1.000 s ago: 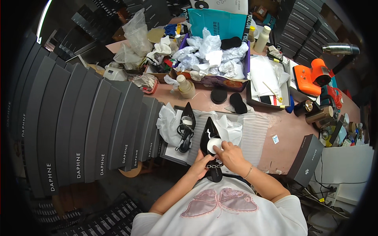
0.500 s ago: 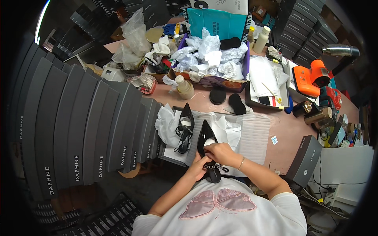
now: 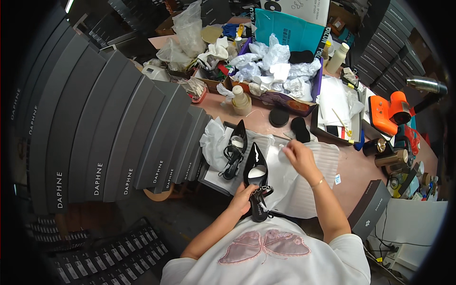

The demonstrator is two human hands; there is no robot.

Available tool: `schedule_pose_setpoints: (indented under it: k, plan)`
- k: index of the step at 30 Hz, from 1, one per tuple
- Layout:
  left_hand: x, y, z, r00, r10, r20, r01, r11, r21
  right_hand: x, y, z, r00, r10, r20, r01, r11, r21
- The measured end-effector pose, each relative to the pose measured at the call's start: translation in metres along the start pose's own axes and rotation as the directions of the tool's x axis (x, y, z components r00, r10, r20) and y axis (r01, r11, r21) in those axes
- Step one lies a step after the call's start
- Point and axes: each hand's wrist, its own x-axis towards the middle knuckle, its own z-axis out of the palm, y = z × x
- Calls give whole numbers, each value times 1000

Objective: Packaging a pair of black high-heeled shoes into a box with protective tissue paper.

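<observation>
My left hand (image 3: 243, 199) grips a black pointed slingback shoe (image 3: 255, 164) around its side near the chain strap, toe pointing away from me. White paper or lining shows inside its opening. To the right of that shoe, my right hand (image 3: 300, 159) is raised over the box, its fingers pinched at white tissue paper (image 3: 280, 166); exactly what lies between the fingertips is partly hidden. The matching black shoe (image 3: 234, 152) with a chain lies in the open shoe box (image 3: 213, 182), next to crumpled white tissue (image 3: 213, 142).
Stacked dark shoe boxes (image 3: 102, 137) rise on my left. Behind the work area stand a purple box (image 3: 285, 102) of crumpled paper, a cream bottle (image 3: 241, 102) and two black pads (image 3: 279, 117). An orange tool (image 3: 382, 116) and a closed dark box (image 3: 368, 209) are at right.
My right hand has left the shoe's opening and moved up and right to the tissue paper. My left hand still holds the shoe. The whole view has shifted slightly.
</observation>
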Motion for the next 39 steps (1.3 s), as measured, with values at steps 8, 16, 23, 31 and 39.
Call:
schedule_pose_setpoints:
  k: [8, 16, 23, 31, 39]
  plan:
    - [14, 0, 14, 975, -32, 219, -2, 988, 152, -41, -38, 24, 868, -472, 153, 491, 862, -127]
    - [18, -13, 24, 980, -102, 170, 69, 979, 190, -25, -26, 53, 985, -147, -85, 116, 948, -296]
    - [69, -42, 14, 991, -129, 38, 121, 978, 168, 18, 70, 32, 980, 170, 105, -159, 982, -106]
    - [51, -40, 8, 1000, 24, 2, -22, 885, 466, 8, 59, 70, 996, 72, -57, -78, 990, -116]
    - [31, 41, 25, 876, 224, 427, -362, 890, 276, -49, -19, 7, 975, 8, 223, -140, 799, 584]
